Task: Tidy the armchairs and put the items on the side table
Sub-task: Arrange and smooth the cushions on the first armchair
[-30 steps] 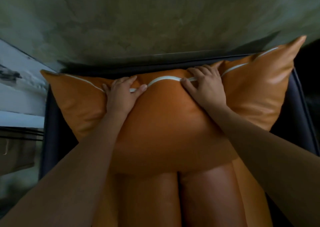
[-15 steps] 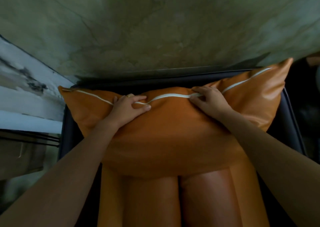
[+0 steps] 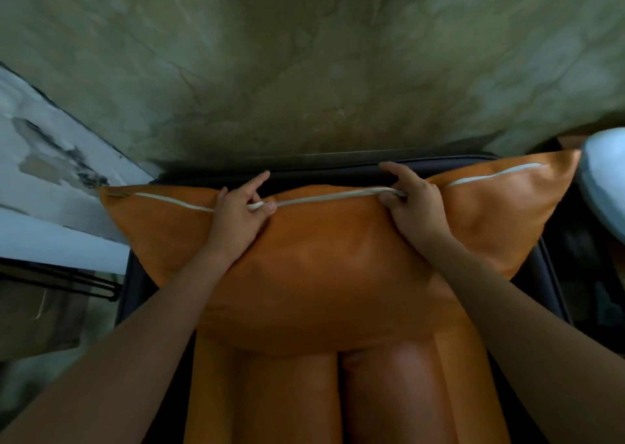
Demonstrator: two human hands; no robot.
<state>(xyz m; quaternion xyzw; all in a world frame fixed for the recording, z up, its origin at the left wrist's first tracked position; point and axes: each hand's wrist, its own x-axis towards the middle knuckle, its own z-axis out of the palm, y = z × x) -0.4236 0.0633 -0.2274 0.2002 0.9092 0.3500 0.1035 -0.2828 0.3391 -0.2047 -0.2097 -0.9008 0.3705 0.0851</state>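
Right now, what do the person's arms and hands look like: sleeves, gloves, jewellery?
The left hand and right hand wear no gloves, and no ring, watch or bracelet shows. Both arms are bare to the frame edge, with no sleeves in view.

You're looking at a dim picture with a greenish cast; nothing in it is brightly lit. The light is soft and throws no hard-edged shadows. It gives the orange cushion [image 3: 338, 274] a dull sheen across its middle and on its right corner, and leaves two paler patches of glare on the seat [image 3: 389, 393] below it. A dark band of shadow lies along the armchair back [image 3: 338, 170], just beneath the wall [image 3: 304, 54]. The wall's mottling is smeared and soft, most of all toward the top. Both lower corners sink into shade. Lines slant and bow at the left edge, and the pale rounded thing [image 3: 605, 186] at the right edge is blurred.
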